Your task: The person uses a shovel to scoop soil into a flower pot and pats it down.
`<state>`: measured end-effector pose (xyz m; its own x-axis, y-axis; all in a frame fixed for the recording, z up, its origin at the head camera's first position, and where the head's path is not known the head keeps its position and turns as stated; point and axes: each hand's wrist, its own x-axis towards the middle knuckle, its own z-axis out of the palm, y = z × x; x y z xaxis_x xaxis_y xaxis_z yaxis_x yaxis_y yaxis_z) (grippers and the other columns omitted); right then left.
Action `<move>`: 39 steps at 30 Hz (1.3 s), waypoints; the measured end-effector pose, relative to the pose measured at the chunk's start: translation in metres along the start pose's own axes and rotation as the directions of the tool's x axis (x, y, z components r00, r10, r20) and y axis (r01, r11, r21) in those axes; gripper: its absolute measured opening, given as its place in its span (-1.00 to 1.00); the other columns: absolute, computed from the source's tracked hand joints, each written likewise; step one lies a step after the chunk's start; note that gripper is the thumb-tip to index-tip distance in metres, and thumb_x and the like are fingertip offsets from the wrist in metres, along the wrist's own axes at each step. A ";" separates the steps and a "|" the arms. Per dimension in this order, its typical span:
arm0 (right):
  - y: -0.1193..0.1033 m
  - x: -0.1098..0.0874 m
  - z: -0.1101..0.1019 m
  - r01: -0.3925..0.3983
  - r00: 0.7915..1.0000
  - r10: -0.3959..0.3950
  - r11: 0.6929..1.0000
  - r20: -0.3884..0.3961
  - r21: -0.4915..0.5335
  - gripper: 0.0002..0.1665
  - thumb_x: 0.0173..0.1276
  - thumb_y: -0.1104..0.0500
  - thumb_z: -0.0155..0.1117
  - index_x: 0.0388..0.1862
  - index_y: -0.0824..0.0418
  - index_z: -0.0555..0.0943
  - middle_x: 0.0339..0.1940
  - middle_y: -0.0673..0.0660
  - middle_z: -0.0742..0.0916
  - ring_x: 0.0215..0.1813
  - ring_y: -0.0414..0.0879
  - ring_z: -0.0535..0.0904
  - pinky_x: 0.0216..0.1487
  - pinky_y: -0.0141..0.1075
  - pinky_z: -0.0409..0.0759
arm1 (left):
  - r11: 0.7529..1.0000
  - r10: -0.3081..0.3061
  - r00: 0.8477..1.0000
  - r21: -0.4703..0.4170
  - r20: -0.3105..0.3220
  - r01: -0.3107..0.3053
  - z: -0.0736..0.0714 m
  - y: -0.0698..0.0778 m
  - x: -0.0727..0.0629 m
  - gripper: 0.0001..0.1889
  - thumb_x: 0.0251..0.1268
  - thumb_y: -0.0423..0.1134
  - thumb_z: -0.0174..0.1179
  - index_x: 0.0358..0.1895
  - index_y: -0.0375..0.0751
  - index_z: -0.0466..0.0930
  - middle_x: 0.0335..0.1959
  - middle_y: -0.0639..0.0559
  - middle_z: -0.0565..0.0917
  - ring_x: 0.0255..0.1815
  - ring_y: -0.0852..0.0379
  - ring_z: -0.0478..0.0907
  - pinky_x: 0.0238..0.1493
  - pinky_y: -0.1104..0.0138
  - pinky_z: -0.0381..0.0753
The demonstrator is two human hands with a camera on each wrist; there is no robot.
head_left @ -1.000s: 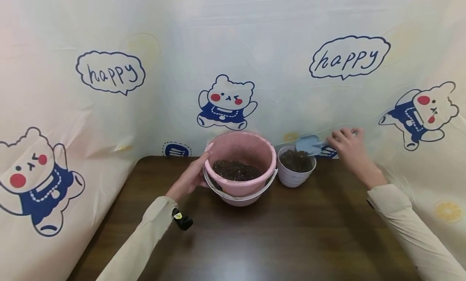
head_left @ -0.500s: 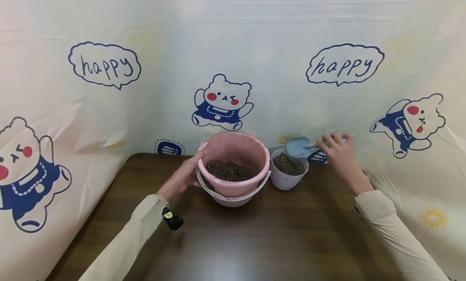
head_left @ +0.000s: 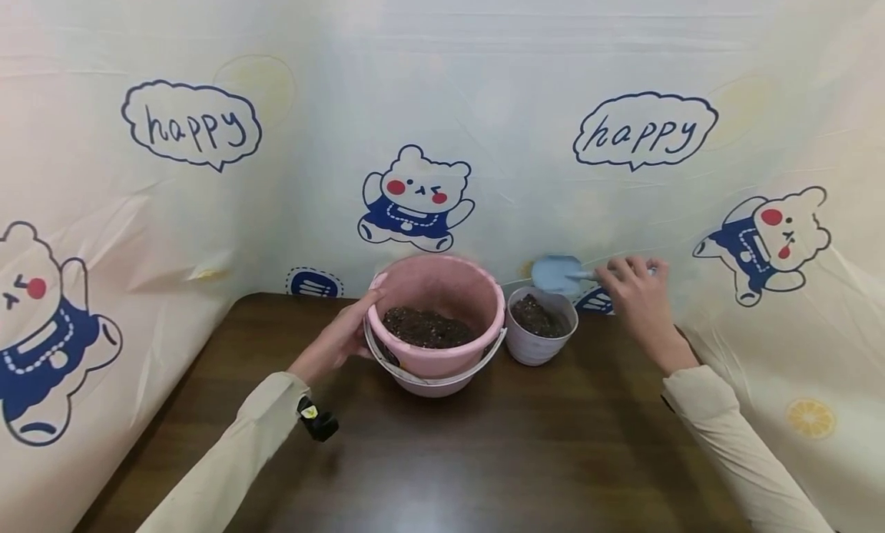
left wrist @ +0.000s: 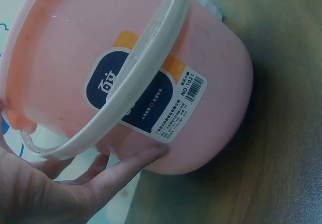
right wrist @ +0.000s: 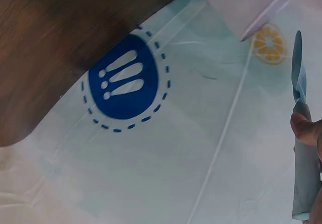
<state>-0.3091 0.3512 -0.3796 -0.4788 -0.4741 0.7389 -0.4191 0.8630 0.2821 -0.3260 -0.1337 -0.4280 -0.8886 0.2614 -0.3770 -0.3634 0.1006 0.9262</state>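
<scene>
A pink bucket (head_left: 432,362) holding dark soil (head_left: 425,328) stands at the back of the table, its white handle hanging down in front. My left hand (head_left: 336,339) grips the bucket's left side. In the left wrist view my thumb (left wrist: 146,156) lies along the wall below the printed label (left wrist: 161,100), with other fingers behind. My right hand (head_left: 639,295) holds a small light-blue trowel (head_left: 555,273) by its handle, the blade raised level with and just behind the rim of a small pale pot (head_left: 541,350). Soil (head_left: 535,318) fills much of this pot.
The dark wooden table (head_left: 442,456) extends in front of the bucket and pot. A patterned cloth (head_left: 512,134) with cartoon bears hangs close behind the table and along both sides. A black strap device (head_left: 318,422) sits at my left wrist.
The trowel blade, earlier dipped at the pot's soil, has lifted up and back out of it. My left hand stays on the bucket. The whole view has shifted slightly.
</scene>
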 end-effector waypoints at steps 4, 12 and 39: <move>-0.008 0.007 -0.002 -0.030 0.999 0.031 0.999 -0.034 0.018 -0.89 0.43 0.33 0.35 -0.11 0.33 0.73 -0.21 0.33 0.73 -0.10 0.35 0.55 -0.08 0.31 0.31 | 1.000 0.000 1.000 -0.007 0.003 0.000 -0.001 -0.001 0.001 -0.07 0.51 0.34 -0.05 0.72 -0.12 -0.08 0.68 -0.33 0.08 0.57 -0.34 0.20 0.34 -0.34 0.44; -0.027 0.025 -0.006 -0.040 0.997 0.046 0.996 -0.068 0.079 -0.82 0.30 0.32 0.50 -0.12 0.27 0.77 -0.22 0.27 0.75 -0.14 0.30 0.57 -0.13 0.26 0.41 | 1.000 -0.004 1.000 -0.009 -0.002 0.004 -0.002 -0.002 0.000 -0.07 0.51 0.34 -0.05 0.71 -0.15 -0.05 0.67 -0.35 0.08 0.57 -0.36 0.21 0.33 -0.33 0.46; -0.091 0.084 0.011 0.148 0.989 -0.149 0.987 0.019 0.068 -0.86 0.41 0.28 0.43 -0.07 0.21 0.76 -0.13 0.19 0.76 -0.03 0.19 0.59 -0.02 0.17 0.53 | 1.000 0.030 1.000 0.003 0.005 -0.030 0.000 -0.004 0.000 -0.08 0.51 0.34 -0.05 0.69 -0.21 0.02 0.60 -0.41 0.21 0.45 -0.30 0.35 0.24 -0.26 0.58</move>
<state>-0.3197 0.2310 -0.3499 -0.4255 -0.6007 0.6768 -0.5363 0.7698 0.3461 -0.3251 -0.1341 -0.4315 -0.8978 0.2691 -0.3488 -0.3354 0.0958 0.9372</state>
